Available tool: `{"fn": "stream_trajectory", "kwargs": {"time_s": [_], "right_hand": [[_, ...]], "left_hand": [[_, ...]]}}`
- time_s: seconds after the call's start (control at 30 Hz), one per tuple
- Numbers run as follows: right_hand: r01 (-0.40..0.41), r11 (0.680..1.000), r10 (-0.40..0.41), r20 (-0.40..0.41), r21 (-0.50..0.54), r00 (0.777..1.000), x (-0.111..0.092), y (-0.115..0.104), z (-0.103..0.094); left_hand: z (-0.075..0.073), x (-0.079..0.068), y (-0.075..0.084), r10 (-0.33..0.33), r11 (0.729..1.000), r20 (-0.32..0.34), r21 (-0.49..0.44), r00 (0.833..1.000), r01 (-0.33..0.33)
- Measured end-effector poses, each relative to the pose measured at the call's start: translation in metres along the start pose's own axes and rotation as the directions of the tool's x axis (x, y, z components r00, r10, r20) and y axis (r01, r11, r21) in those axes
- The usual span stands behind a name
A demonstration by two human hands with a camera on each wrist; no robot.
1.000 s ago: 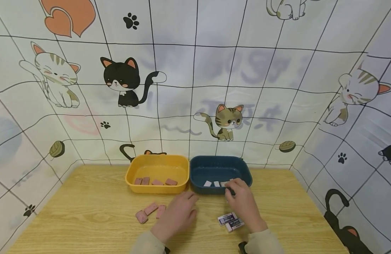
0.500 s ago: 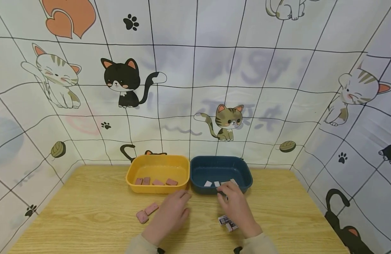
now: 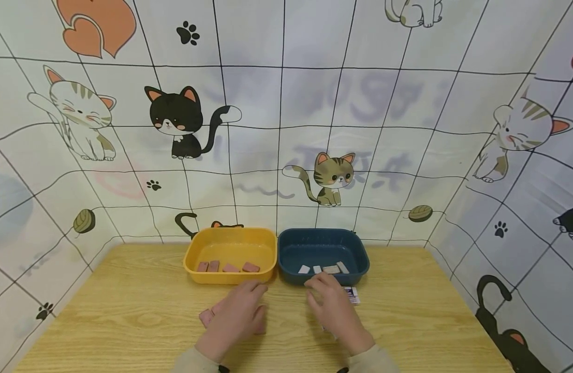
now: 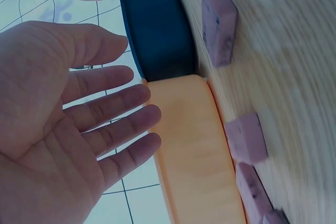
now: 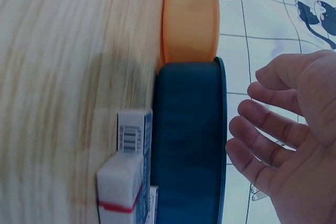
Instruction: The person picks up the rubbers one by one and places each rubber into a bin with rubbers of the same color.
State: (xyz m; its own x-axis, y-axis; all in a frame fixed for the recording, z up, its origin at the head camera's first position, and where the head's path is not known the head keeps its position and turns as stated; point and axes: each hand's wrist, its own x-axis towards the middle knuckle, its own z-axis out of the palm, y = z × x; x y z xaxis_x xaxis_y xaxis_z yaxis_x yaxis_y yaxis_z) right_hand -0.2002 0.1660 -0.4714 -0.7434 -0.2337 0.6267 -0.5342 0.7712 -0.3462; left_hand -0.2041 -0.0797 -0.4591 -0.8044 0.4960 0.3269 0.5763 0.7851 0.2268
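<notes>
Pink blocks lie on the worktop below and just beside the left grip, which is released, fingers apart and holding nothing. The right grip is likewise empty, near white packets. In the head view each grip partly hides these things, so a lowering palm could nudge one aside. A packet just beyond the right grip lies close to the blue bin; cramped fingers might push it against the wall.

Ahead of the left grip, the yellow bin's front wall stands in the way, and knuckles could catch its rim. Farther in lie more pink pieces; beyond the right grip, pale pieces. A cat-print sheet backs everything.
</notes>
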Motion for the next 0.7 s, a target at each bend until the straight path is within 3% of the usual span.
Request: {"fn": "stream_trajectory", "kwargs": {"time_s": [0.47, 0.7], "right_hand": [[0.013, 0.999, -0.01, 0.094, -0.036, 0.996, -0.005, -0.011, 0.012], [0.017, 1.0, -0.013, 0.166, -0.021, 0.986, -0.006, -0.017, 0.014]], "left_hand": [[-0.001, -0.013, -0.009, 0.01, 0.998, 0.022, 0.055, 1.0, -0.011], [0.003, -0.02, -0.012, 0.069, 0.991, 0.001, 0.116, 0.998, -0.069]]}}
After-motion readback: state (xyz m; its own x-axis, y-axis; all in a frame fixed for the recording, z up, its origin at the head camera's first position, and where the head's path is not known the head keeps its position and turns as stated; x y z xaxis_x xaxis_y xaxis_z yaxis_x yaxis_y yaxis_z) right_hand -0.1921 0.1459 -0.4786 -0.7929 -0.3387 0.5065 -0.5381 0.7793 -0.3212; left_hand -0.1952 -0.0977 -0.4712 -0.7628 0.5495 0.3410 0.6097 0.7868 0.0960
